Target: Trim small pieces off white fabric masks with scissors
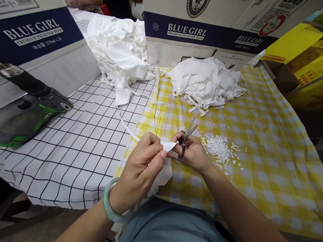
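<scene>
My left hand (142,163), with a green bangle on its wrist, is closed in a pinch on a white cloth piece (168,147) that hangs down toward my lap. My right hand (193,151) is closed around small scissors (187,134), blades pointing up and away, and its fingers also touch the cloth's tip. Both hands meet over the near edge of the yellow checked tablecloth (256,146). A heap of small white clippings (219,150) lies just right of my right hand.
Two piles of white cloth pieces lie further back: one (204,82) on the yellow cloth, one (119,51) over the black-grid white cloth (77,146). A green and grey power drill (25,104) rests at left. Cardboard boxes (203,26) stand behind.
</scene>
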A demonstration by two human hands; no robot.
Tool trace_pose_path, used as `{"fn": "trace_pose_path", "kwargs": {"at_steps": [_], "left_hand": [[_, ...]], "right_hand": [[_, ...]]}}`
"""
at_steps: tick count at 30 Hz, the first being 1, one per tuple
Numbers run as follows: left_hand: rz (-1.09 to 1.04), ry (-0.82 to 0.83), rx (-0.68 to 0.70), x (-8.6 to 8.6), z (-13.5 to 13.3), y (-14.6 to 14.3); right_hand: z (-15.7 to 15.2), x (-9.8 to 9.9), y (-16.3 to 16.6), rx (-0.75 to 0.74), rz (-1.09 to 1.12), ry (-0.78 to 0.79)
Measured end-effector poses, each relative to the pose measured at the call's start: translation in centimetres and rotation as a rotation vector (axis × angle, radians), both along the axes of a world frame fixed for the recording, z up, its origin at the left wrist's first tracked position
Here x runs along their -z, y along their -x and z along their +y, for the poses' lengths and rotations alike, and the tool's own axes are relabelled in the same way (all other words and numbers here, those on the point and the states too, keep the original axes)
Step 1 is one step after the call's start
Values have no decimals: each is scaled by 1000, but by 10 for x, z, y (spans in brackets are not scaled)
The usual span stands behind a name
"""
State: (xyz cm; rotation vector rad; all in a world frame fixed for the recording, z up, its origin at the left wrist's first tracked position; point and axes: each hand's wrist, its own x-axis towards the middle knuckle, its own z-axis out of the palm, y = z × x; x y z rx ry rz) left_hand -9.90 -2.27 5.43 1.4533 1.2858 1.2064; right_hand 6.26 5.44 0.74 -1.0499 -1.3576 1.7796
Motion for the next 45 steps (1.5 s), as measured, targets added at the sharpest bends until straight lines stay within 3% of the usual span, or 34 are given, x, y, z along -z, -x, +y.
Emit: {"fn": "trace_pose_path", "kwargs": {"at_steps": [3, 6, 9, 13, 17, 45], "left_hand": [[-75, -117, -53, 3, 6, -7], [-368, 25, -32, 14, 10, -18], [-400, 63, -107, 27, 10, -25], [-284, -46, -124, 35, 8, -29], [-214, -111, -79, 38, 9, -31], [-197, -19, -13, 45, 3, -37]], "right_hand": [[-11, 2, 4, -57, 25, 116], [-21, 2, 2, -160, -12, 111], [-23, -6, -14, -159, -260, -102], [-22, -22, -38, -167, -494, -483], [-25, -28, -43, -233, -602, -635], [-31, -22, -41, -250, -660, -582]]}}
